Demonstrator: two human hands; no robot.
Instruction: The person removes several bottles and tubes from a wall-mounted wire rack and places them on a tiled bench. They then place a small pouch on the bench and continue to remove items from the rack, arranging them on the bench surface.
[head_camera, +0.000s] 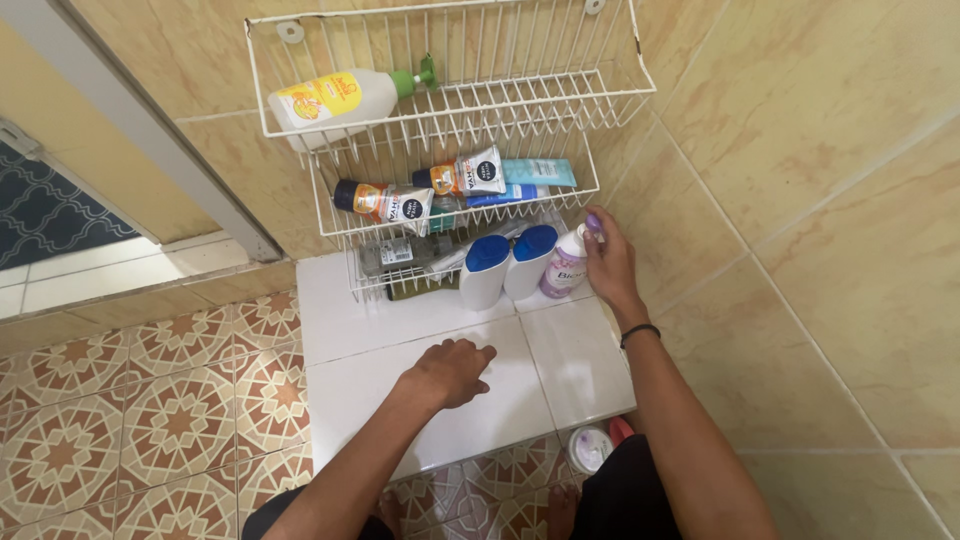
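1. Head view, how far along: judging from how things lie, the sorting of toiletries looks partly done. The white wire rack (620, 60) on the tiled wall already holds a pump bottle (335, 100) lying on its side in the top tier, well above both hands, and several tubes (455, 180) lying across the middle tier. Two white bottles with blue caps (505, 265) stand together on the white tiled ledge (360, 320), just left of the right hand. A small round jar (588, 448) sits on the patterned floor (150, 420), below the right forearm, not yet put away.

2. Head view, right hand (610, 262): its grip is closed around the top of the pink-and-white bottle (563, 265), fingers at the purple cap. The bottle stands nearly upright at the foot of the rack, touching or just beside the nearer blue-capped bottle; I cannot tell which.

3. Head view, left hand (452, 370): its grip is loose and empty, fingers curled down, resting on the ledge, well apart from the bottles beyond it.
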